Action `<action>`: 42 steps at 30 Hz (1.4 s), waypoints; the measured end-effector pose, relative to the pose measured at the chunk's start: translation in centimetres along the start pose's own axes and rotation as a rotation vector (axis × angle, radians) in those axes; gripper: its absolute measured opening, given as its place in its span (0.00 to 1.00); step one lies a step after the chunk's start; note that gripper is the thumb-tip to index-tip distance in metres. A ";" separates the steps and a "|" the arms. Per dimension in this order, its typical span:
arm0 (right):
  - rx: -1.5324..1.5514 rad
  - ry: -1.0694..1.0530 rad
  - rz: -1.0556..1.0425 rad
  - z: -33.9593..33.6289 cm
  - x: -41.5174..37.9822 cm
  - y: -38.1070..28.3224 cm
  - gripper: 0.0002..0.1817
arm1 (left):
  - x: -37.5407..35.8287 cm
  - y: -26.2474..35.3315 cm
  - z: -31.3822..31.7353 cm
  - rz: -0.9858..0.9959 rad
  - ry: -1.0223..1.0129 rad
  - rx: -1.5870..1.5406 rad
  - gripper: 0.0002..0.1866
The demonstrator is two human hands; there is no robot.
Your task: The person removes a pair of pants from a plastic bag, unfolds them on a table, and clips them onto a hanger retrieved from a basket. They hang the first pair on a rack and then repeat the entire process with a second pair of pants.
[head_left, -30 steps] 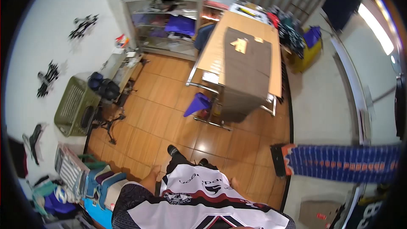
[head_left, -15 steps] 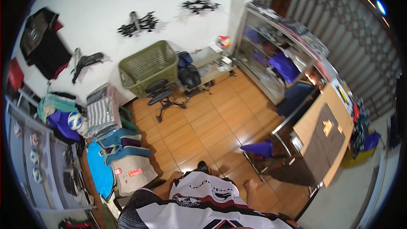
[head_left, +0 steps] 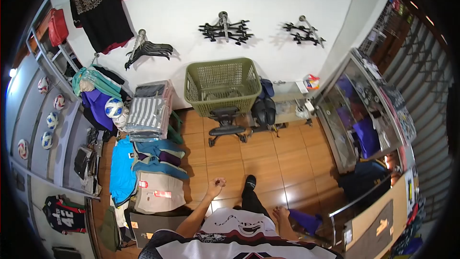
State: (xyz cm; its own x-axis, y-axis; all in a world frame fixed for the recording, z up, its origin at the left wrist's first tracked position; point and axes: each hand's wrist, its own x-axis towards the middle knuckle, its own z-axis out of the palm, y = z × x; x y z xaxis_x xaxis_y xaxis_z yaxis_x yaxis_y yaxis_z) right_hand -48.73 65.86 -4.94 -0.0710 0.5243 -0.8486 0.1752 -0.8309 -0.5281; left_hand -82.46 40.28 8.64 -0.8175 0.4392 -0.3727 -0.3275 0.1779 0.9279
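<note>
My left hand (head_left: pixel 217 186) reaches forward over the tiled floor with its fingers loosely curled but apart, and nothing shows in it. Nearest to it lie folded beige trousers (head_left: pixel 160 193) with red tags, and folded blue-teal garments (head_left: pixel 158 158). My right hand (head_left: pixel 281 213) hangs low by my side, fingers slightly apart and holding nothing that I can see. Close beside it is a purple cloth (head_left: pixel 306 220). Between the hands, a dark shoe (head_left: pixel 250 182) is on the floor ahead of my white jersey.
A green plastic basket (head_left: pixel 223 86) stands on a wheeled base by the wall. Hangers (head_left: pixel 225 31) hang on wall hooks. A glass display case (head_left: pixel 354 115) stands at right, above a brown-topped table (head_left: pixel 378 225). Packaged striped shirts (head_left: pixel 148 115) are stacked at left, near shelved balls (head_left: pixel 51 120).
My view has turned to the right-hand tilt's opposite, levelling the room, and the basket now sits nearer the middle. My left hand has come forward away from my body. Both hands stay without anything visible in them.
</note>
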 end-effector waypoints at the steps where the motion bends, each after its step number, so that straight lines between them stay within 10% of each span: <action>1: 0.002 -0.003 0.044 1.4 0.9 -0.9 0.10 | 1.2 1.1 -0.2 0.027 0.030 -0.042 0.10; 17: -0.329 -0.342 -0.478 34.0 4.3 -36.5 0.17 | 18.5 23.0 -1.1 0.330 0.305 0.011 0.27; 32: -0.234 -0.630 -0.829 64.9 -9.8 -58.8 0.21 | 46.9 42.5 -8.3 0.662 -0.061 -0.115 0.14; 42: -0.011 -0.526 -0.801 79.0 -13.1 -67.1 0.39 | 69.6 51.1 -7.9 0.303 0.093 -0.330 0.41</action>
State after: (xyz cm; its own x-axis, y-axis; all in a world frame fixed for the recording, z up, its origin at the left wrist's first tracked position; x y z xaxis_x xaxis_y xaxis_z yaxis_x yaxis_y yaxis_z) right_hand -137.13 100.08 39.01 -0.6053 0.7830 -0.1431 -0.1075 -0.2586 -0.9600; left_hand -159.85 72.98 30.16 -0.9340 0.3441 -0.0964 -0.1880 -0.2436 0.9515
